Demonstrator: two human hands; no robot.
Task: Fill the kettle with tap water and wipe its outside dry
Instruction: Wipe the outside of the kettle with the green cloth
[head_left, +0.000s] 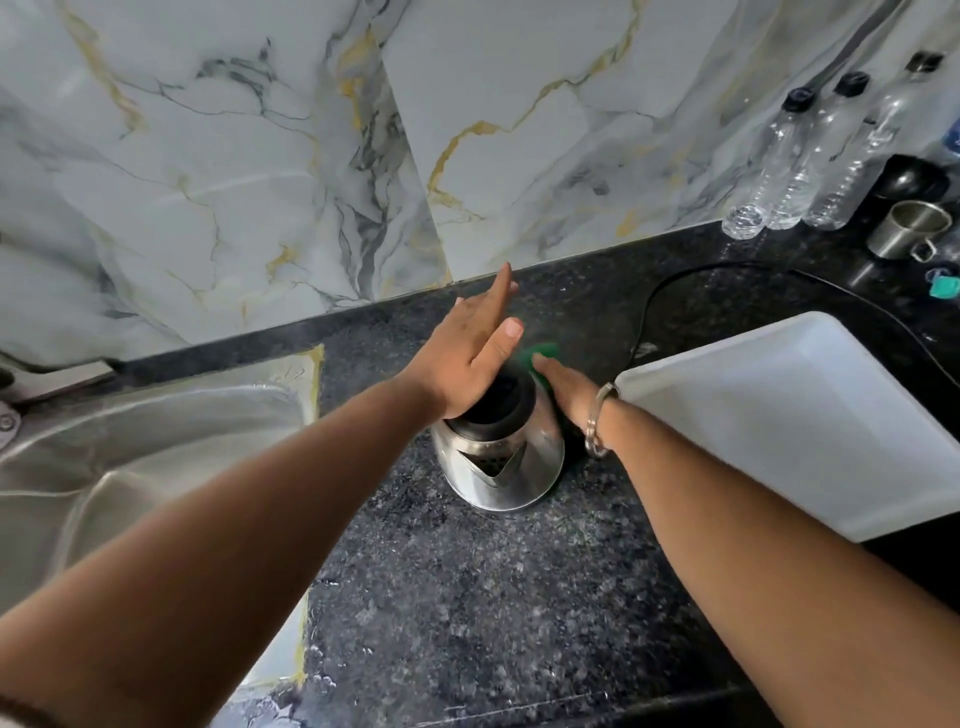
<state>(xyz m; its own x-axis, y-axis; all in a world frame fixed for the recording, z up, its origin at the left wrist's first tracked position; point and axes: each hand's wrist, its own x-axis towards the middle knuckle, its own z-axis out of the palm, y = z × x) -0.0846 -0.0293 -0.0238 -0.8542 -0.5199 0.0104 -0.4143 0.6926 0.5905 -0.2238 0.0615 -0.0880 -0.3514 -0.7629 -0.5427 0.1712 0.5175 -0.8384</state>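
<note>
A steel kettle (501, 467) with a black lid stands on the dark granite counter (467, 597), its spout facing me. My left hand (467, 353) lies flat on the lid, palm down, fingers stretched out. My right hand (569, 392) presses a green cloth (543, 353) against the kettle's far right side; most of the cloth is hidden behind the hand and kettle. A metal bangle circles my right wrist.
A steel sink (130, 457) lies to the left. A white plastic tray (810, 415) sits to the right, with a black power cord (675, 283) curving behind it. Clear plastic bottles (810, 156) and a steel cup (906, 228) stand at the back right against the marble wall.
</note>
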